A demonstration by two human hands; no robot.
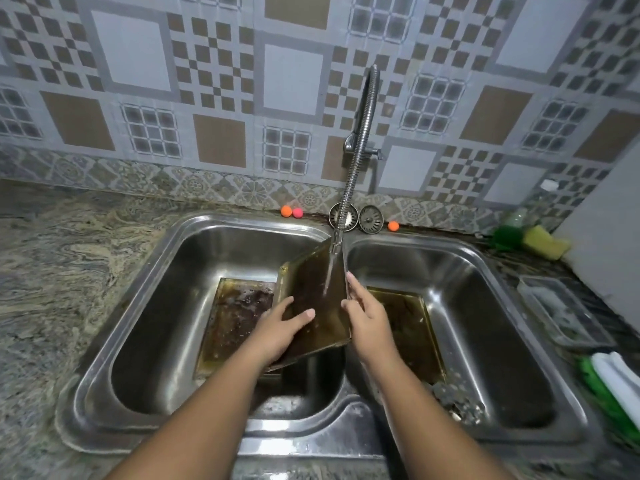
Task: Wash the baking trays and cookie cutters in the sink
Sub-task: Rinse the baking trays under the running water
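Note:
A dark, greasy baking tray is held tilted over the divider of a steel double sink. Water from the flexible tap runs down its face. My left hand grips the tray's lower left part, thumb across the face. My right hand holds the tray's right edge, fingers upward. A second dirty tray lies in the left basin. A third tray lies in the right basin, with several small metal cutters heaped near its front.
Two sink strainers and small orange and pink balls sit on the ledge behind the sink. A yellow sponge and green scrubber lie at back right. A clear container and a green-white item stand on the right counter.

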